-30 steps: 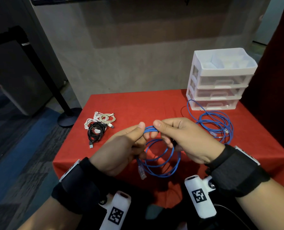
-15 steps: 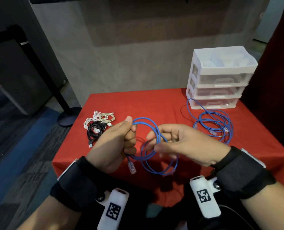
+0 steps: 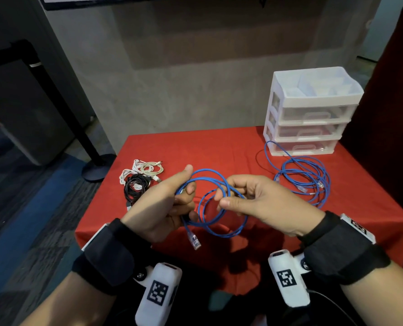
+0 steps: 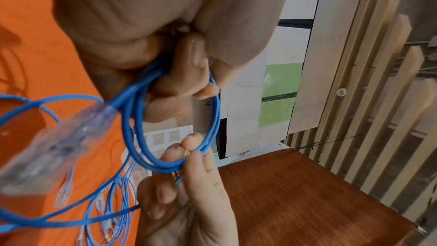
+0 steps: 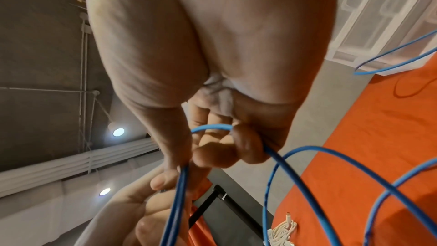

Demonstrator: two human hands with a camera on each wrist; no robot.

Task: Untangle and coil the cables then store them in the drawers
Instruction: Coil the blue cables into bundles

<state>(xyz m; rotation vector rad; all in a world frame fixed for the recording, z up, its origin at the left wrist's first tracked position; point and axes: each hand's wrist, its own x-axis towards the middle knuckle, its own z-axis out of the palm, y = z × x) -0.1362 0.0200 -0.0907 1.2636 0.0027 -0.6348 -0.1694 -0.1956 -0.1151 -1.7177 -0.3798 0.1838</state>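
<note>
1. table [image 3: 219,147]: red-covered surface; its near edge lies below both hands, which work raised above it with open room between them and the cloth.
2. drawer unit [image 3: 311,114]: white, three clear drawers, all closed, at the far right corner. it lies ahead and to the right, nearer the right hand.
3. second blue cable [image 3: 304,180]: loose loops on the cloth just in front of the drawer unit, not yet coiled.
4. small cables [image 3: 139,180]: white and black bundles near the left edge, well apart from the hands.
5. blue cable [image 3: 210,208]: held in the air as several loops between the two hands; the coil's plane tilts toward the head camera.
6. left hand [image 3: 162,208]: fingers curled around the gathered strands, thumb up.
7. right hand [image 3: 254,203]: fingertips pinch the loop's opposite side.
8. plug [image 3: 194,240]: clear connector hanging free below the left hand, pointing down. judgement: this tail wants securing before storage.
</note>
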